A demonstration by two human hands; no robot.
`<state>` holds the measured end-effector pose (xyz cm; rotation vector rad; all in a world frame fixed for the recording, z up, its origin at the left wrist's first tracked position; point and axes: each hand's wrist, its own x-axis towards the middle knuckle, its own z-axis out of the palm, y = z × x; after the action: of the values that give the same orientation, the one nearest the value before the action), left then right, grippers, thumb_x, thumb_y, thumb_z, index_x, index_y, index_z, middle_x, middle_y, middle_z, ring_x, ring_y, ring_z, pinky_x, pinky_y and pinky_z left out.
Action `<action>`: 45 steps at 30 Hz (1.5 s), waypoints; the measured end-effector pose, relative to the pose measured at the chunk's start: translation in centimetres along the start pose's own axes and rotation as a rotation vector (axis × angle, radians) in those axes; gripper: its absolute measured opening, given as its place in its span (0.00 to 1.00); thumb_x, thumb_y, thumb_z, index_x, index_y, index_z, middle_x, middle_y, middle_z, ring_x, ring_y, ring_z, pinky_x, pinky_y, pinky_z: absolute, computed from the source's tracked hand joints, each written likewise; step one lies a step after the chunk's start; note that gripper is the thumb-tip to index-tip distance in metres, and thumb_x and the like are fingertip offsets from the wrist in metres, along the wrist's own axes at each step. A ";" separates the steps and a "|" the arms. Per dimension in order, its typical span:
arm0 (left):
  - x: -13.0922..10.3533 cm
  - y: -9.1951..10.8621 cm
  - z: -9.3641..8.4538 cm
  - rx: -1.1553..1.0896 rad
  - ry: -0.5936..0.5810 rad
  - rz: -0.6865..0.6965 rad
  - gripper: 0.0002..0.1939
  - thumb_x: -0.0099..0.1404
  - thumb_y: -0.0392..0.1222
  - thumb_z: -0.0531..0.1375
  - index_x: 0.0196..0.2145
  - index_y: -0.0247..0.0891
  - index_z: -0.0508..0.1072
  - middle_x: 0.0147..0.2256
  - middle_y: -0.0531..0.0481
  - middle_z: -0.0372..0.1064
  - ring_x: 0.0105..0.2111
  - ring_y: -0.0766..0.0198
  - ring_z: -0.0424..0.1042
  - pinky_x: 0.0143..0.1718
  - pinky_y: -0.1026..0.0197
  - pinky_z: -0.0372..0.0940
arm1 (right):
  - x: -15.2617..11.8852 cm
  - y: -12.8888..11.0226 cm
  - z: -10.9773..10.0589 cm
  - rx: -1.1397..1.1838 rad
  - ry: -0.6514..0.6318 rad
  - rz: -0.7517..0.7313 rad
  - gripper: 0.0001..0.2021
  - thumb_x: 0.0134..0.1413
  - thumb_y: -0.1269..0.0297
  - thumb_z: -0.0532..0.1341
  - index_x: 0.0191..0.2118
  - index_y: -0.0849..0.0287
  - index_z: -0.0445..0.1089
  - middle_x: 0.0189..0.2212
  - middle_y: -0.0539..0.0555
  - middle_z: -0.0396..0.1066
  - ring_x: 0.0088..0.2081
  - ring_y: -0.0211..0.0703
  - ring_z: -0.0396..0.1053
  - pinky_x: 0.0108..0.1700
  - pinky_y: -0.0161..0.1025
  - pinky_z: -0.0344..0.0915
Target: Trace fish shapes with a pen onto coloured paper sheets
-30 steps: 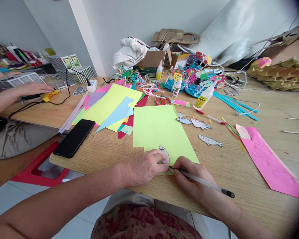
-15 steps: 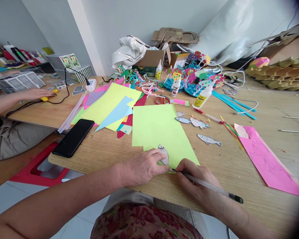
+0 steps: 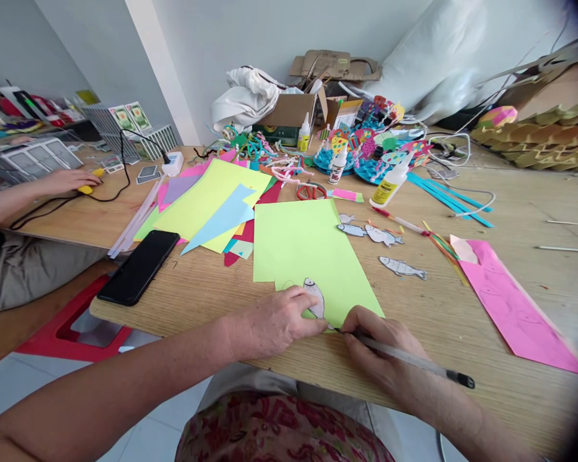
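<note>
Partly beneath the open left grip (image 3: 320, 314) lies a paper fish (image 3: 312, 294); the right grip (image 3: 345, 330) clasps a pen (image 3: 409, 359).

Nothing legible (bottle labels (image 3: 384, 191) blurred)

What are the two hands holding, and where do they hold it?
The right hand grips a pen near its writing tip. The left hand presses a paper fish flat along its body.
</note>
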<state>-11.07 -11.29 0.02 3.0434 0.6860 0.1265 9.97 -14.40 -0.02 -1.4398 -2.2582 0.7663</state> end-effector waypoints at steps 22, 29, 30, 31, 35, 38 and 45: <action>-0.1 -0.1 0.4 -0.044 0.005 -0.006 0.18 0.67 0.33 0.45 0.51 0.39 0.66 0.45 0.41 0.59 0.48 0.58 0.56 0.53 0.57 0.55 | 0.4 -0.6 -0.5 0.038 -0.010 0.035 0.06 0.48 0.69 0.49 0.24 0.55 0.60 0.16 0.46 0.62 0.19 0.36 0.59 0.23 0.32 0.55; -0.1 -0.5 0.7 -0.145 0.009 -0.054 0.19 0.66 0.31 0.47 0.50 0.43 0.68 0.45 0.44 0.60 0.46 0.59 0.58 0.51 0.57 0.55 | 0.4 -0.7 -0.4 0.038 -0.013 0.035 0.06 0.49 0.69 0.50 0.25 0.55 0.60 0.16 0.45 0.63 0.19 0.36 0.59 0.23 0.32 0.55; -0.1 -0.5 0.8 -0.162 0.006 -0.065 0.19 0.66 0.31 0.48 0.50 0.44 0.68 0.45 0.45 0.60 0.45 0.59 0.58 0.51 0.57 0.55 | 0.4 -0.8 -0.4 0.046 -0.012 0.038 0.06 0.49 0.69 0.50 0.25 0.55 0.60 0.16 0.45 0.63 0.19 0.35 0.59 0.22 0.32 0.55; -0.1 -0.6 0.8 -0.176 0.002 -0.075 0.19 0.66 0.31 0.48 0.49 0.45 0.68 0.45 0.46 0.60 0.45 0.60 0.58 0.51 0.57 0.55 | 0.4 -0.9 -0.4 0.053 -0.012 0.041 0.06 0.49 0.69 0.50 0.25 0.55 0.60 0.15 0.45 0.62 0.19 0.35 0.59 0.22 0.32 0.54; -0.1 -0.7 1.0 -0.215 0.004 -0.098 0.19 0.66 0.31 0.48 0.49 0.47 0.68 0.45 0.47 0.59 0.44 0.60 0.58 0.50 0.58 0.55 | 0.6 -1.1 -0.3 0.055 -0.019 0.045 0.06 0.50 0.68 0.49 0.25 0.55 0.60 0.15 0.45 0.62 0.19 0.35 0.58 0.22 0.32 0.54; 0.0 -0.7 1.2 -0.224 0.020 -0.095 0.18 0.66 0.31 0.48 0.49 0.46 0.68 0.44 0.47 0.60 0.44 0.60 0.58 0.50 0.58 0.55 | 0.7 -1.1 -0.2 0.050 -0.019 0.041 0.06 0.50 0.68 0.49 0.25 0.55 0.59 0.16 0.45 0.63 0.19 0.36 0.60 0.22 0.32 0.55; 0.1 -0.8 1.3 -0.204 0.049 -0.076 0.15 0.66 0.31 0.49 0.47 0.40 0.70 0.44 0.46 0.62 0.44 0.61 0.59 0.50 0.60 0.55 | 0.7 -1.2 -0.3 0.051 -0.035 0.042 0.06 0.50 0.68 0.48 0.26 0.55 0.59 0.15 0.45 0.62 0.19 0.36 0.60 0.22 0.32 0.55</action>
<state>-11.21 -10.54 -1.30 2.8253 0.7407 0.2538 8.98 -14.13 0.93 -1.4654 -2.2240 0.8619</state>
